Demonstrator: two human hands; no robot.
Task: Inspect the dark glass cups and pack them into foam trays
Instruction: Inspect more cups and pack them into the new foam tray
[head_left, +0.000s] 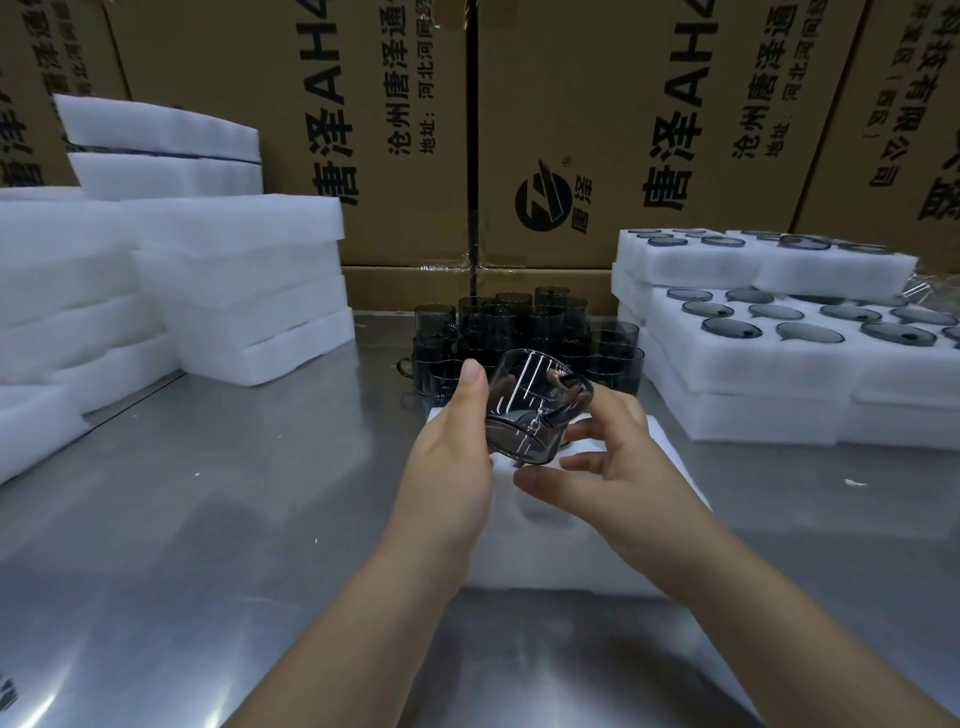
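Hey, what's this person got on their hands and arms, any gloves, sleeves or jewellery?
No gloves: the left hand and right hand are both bare, and no rings show. The left forearm and right forearm are uncovered as well, with no sleeve, watch or bracelet in view.

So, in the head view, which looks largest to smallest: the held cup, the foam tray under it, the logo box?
1. logo box, though it stands farthest back
2. foam tray
3. held cup, smallest even so near the camera
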